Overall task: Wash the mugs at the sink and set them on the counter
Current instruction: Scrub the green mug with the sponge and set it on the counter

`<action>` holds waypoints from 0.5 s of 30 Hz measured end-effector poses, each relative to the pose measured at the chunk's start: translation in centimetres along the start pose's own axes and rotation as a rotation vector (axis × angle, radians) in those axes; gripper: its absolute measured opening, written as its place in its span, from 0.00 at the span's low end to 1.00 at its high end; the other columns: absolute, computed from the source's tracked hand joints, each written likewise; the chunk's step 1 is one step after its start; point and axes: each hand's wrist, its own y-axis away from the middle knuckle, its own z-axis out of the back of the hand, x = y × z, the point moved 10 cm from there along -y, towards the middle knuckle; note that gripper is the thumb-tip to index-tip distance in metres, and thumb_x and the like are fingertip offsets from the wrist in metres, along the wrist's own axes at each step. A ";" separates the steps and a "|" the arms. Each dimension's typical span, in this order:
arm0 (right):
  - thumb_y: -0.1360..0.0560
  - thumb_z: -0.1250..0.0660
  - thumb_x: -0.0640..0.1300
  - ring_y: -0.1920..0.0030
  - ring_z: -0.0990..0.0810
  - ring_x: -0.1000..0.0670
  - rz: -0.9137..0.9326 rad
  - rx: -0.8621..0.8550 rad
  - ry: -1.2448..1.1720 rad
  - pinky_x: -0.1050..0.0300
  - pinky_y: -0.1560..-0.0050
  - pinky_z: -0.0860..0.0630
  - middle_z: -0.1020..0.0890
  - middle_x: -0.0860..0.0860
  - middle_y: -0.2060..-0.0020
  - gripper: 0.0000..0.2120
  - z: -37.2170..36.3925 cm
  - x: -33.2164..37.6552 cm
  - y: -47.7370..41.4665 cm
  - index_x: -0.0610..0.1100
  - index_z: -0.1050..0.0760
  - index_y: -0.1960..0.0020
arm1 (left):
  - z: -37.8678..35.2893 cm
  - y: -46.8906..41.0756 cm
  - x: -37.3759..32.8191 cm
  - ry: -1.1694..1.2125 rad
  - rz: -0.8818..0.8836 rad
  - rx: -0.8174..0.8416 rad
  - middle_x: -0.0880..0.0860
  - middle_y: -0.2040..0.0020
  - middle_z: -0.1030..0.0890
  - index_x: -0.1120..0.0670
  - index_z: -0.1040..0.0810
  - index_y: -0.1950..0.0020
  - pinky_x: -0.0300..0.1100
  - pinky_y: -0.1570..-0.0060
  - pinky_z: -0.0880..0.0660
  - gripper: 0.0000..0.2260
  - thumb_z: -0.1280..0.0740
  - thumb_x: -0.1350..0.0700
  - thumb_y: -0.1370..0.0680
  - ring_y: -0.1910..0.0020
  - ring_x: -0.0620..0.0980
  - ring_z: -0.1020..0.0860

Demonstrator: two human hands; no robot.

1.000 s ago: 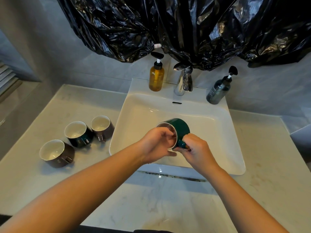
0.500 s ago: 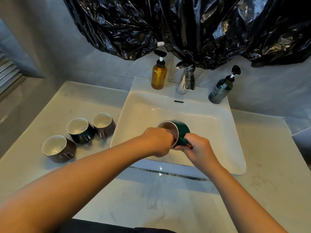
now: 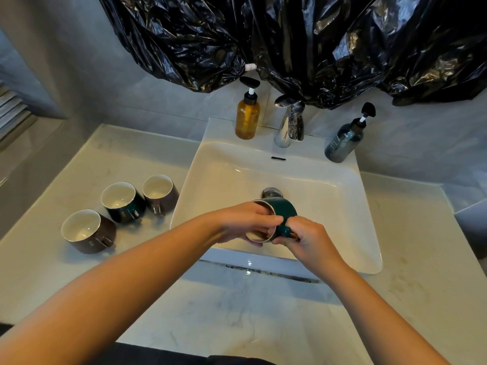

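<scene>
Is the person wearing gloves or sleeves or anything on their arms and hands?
No. The left arm and right arm are bare as far as the picture shows, with no sleeves. The left hand and right hand have no gloves, and no watch, bracelet or ring shows.

View: head, a single wide-angle camera worn on the person's head.
Position: over the front edge of the counter (image 3: 263,312), on the person's side of the sink (image 3: 369,233).
Facing: forward and steeply down; black plastic sheeting (image 3: 290,43) on the back wall fills the top.
Centre: the green mug (image 3: 283,210), gripped by the left hand (image 3: 245,222) and right hand (image 3: 313,241).
Nearness: close; both forearms enter from the bottom edge and loom large.
Spread: takes in the counter on both sides of the sink.
</scene>
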 end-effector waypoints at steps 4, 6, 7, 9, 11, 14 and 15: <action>0.29 0.26 0.43 0.65 0.26 0.55 -0.052 -0.012 -0.054 0.63 0.64 0.30 0.22 0.54 0.66 0.07 0.8 -0.1 -0.5 0.42 0.22 0.58 | 2.4 0.5 -2.5 -0.227 -0.179 -0.295 0.48 0.65 0.22 0.52 0.22 0.65 0.37 0.59 0.28 0.12 0.31 0.49 0.23 0.63 0.44 0.26; 0.29 0.25 0.42 0.66 0.27 0.57 -0.109 -0.019 -0.083 0.66 0.65 0.33 0.22 0.56 0.67 0.06 1.4 -0.7 -0.6 0.43 0.21 0.57 | 2.5 1.0 -3.9 -0.332 -0.277 -0.329 0.45 0.66 0.23 0.48 0.21 0.63 0.31 0.64 0.31 0.09 0.30 0.52 0.23 0.65 0.42 0.26; 0.29 0.25 0.42 0.66 0.27 0.58 -0.131 -0.018 -0.094 0.67 0.65 0.33 0.22 0.56 0.67 0.05 1.6 -0.9 -0.7 0.43 0.21 0.57 | 2.3 1.2 -4.3 -0.357 -0.302 -0.311 0.45 0.65 0.22 0.50 0.19 0.61 0.31 0.63 0.30 0.07 0.31 0.53 0.23 0.64 0.41 0.25; 0.29 0.25 0.41 0.66 0.26 0.58 -0.157 -0.016 -0.120 0.67 0.66 0.33 0.22 0.56 0.67 0.06 1.9 -1.1 -0.8 0.46 0.22 0.59 | 1.9 1.3 -4.4 -0.434 -0.312 -0.262 0.49 0.63 0.21 0.57 0.17 0.57 0.37 0.60 0.29 0.09 0.32 0.54 0.22 0.63 0.42 0.26; 0.29 0.25 0.39 0.65 0.26 0.60 -0.169 -0.022 -0.162 0.69 0.65 0.32 0.22 0.57 0.68 0.11 2.3 -1.2 -0.8 0.53 0.24 0.62 | 1.3 1.0 -4.2 -0.487 -0.296 -0.195 0.55 0.61 0.22 0.61 0.21 0.56 0.44 0.58 0.29 0.10 0.34 0.55 0.21 0.61 0.45 0.28; 0.29 0.26 0.38 0.65 0.26 0.57 -0.183 0.002 -0.202 0.66 0.65 0.31 0.21 0.54 0.68 0.08 2.4 -1.0 -1.0 0.48 0.22 0.61 | -0.6 0.7 -3.4 -0.492 -0.230 -0.047 0.56 0.58 0.25 0.61 0.26 0.52 0.50 0.56 0.30 0.11 0.37 0.52 0.26 0.59 0.53 0.29; 0.29 0.26 0.38 0.65 0.26 0.55 -0.191 0.022 -0.204 0.62 0.63 0.30 0.20 0.51 0.66 0.05 2.3 -1.1 -1.1 0.44 0.22 0.59 | -0.9 0.6 -3.1 -0.527 -0.203 -0.016 0.58 0.54 0.23 0.60 0.25 0.48 0.54 0.53 0.28 0.13 0.37 0.52 0.26 0.55 0.58 0.27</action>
